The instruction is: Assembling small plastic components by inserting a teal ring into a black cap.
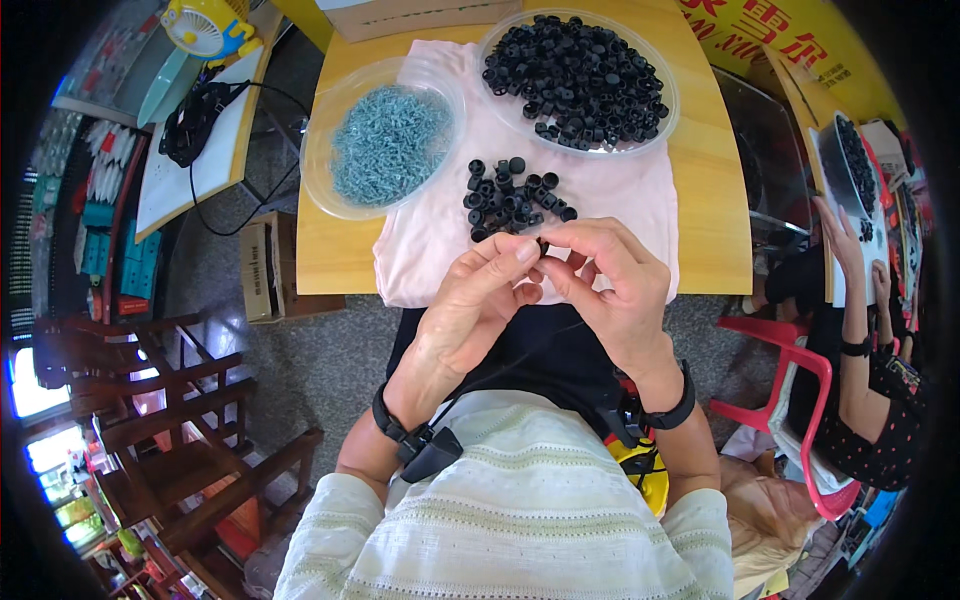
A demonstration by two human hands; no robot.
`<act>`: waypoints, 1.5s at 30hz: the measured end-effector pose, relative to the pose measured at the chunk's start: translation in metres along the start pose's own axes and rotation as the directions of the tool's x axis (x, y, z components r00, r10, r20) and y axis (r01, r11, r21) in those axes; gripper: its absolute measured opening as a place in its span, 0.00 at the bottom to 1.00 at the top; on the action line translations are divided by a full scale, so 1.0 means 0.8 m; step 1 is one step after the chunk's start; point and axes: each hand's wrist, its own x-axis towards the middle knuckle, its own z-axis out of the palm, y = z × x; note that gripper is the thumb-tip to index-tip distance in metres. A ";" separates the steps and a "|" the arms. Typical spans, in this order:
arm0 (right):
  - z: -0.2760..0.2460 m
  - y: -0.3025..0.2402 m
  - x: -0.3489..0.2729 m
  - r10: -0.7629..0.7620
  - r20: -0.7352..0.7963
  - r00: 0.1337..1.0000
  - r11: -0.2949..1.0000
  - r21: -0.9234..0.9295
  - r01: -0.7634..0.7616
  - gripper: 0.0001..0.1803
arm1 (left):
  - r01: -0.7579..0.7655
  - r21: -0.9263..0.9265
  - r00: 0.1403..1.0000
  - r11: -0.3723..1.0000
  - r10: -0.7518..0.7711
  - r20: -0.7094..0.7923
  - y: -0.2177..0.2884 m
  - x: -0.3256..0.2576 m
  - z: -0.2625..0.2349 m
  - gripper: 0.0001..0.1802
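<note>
Close in front of me, over the near edge of the pink cloth (400,268), my left hand (487,292) and my right hand (612,283) meet at the fingertips. Pinched between them is a small black plastic cap (542,247), mostly hidden by the fingers. Just beyond the hands lies a loose pile of black plastic caps (508,195). A clear round tray (312,170) at the left holds many small silvery-blue screws (392,145). At the far right, another clear tray (664,137) is heaped with the same black caps (580,80).
The wooden table (715,220) carries a cardboard box (420,15) at its far edge. On the right a person (850,250) sits by a red chair (790,350) at another table. Leftward are a side table with black cables (195,120), a small fan (200,30) and wooden chairs (190,430).
</note>
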 end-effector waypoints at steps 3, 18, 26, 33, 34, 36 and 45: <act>-0.002 -0.002 0.001 0.035 0.000 0.999 0.999 0.037 -0.035 0.11 | -0.008 0.034 1.000 0.999 0.007 0.028 0.002 -0.001 -0.001 0.09; 0.004 -0.005 0.021 0.155 0.071 0.985 0.984 0.074 -0.160 0.09 | -0.319 0.372 0.946 0.872 0.313 0.080 0.016 0.006 -0.018 0.13; 0.011 0.000 0.033 0.043 0.082 0.996 0.996 -0.076 -0.037 0.10 | -0.287 0.184 0.958 0.940 0.286 0.035 0.021 0.014 -0.019 0.11; 0.012 0.002 0.036 0.065 0.090 0.994 0.998 -0.014 -0.065 0.10 | -0.244 0.206 0.969 0.948 0.248 0.004 0.026 0.016 -0.019 0.11; 0.011 0.001 0.036 0.109 0.080 0.991 0.993 0.029 -0.112 0.10 | -0.219 0.236 0.974 0.947 0.225 0.002 0.026 0.016 -0.019 0.11; 0.005 0.001 0.038 0.101 0.111 0.989 0.994 0.033 -0.105 0.11 | -0.233 0.224 0.971 0.946 0.240 -0.004 0.026 0.019 -0.016 0.10; 0.000 0.023 0.046 0.349 0.172 0.921 0.898 0.221 -0.382 0.11 | -0.225 0.854 0.893 0.469 0.451 -0.012 0.085 0.032 -0.005 0.04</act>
